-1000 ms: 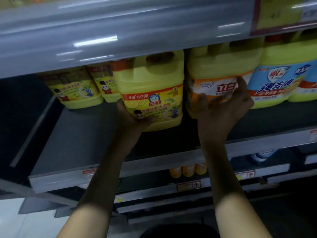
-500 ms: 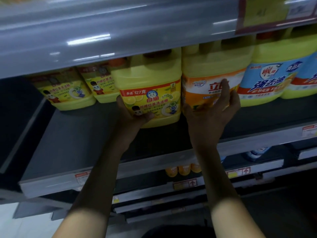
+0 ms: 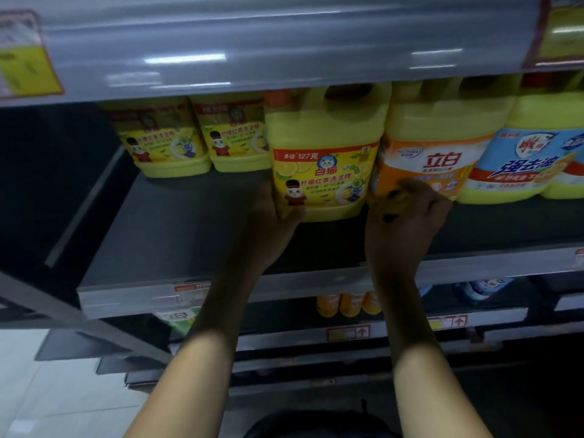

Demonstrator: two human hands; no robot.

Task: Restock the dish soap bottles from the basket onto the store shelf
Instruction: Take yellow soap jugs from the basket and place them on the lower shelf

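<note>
a: head view first. what is the surface, and the room?

b: a dark grey shelf (image 3: 189,235) in a dim store aisle, its front lip pale with small price labels. above it the upper shelf edge (image 3: 284,36) is grey and glossy, catching strip-light glare, with a yellow price tag (image 3: 27,58) at the left. pale floor tiles (image 3: 47,390) show at the lower left.

a: what else is around?

b: at the back left stand 2 matching bottles (image 3: 164,143), side by side. to the right are an orange-label bottle (image 3: 439,137) and then a blue-label bottle (image 3: 521,162), touching each other. on a lower shelf sit small orange bottles (image 3: 347,303). the upper shelf edge hides the tops of the whole row.

a: and the bottle being stocked?

b: the yellow bottle (image 3: 325,147) is on the shelf, upright, nearer the front than the 2 at the back and tight against the orange-label bottle. it is a squat jug with a handle opening at the top, an orange cap, a red band reading 127, lemon slices and a cartoon cat in uniform.

a: the hands?

b: the left hand (image 3: 271,229) grips its lower left corner, thumb on the label, fingers round the side. the right hand (image 3: 404,222) has fingers curled at the orange-label bottle's lower front corner, touching it; whether it really grips i cannot tell.
</note>
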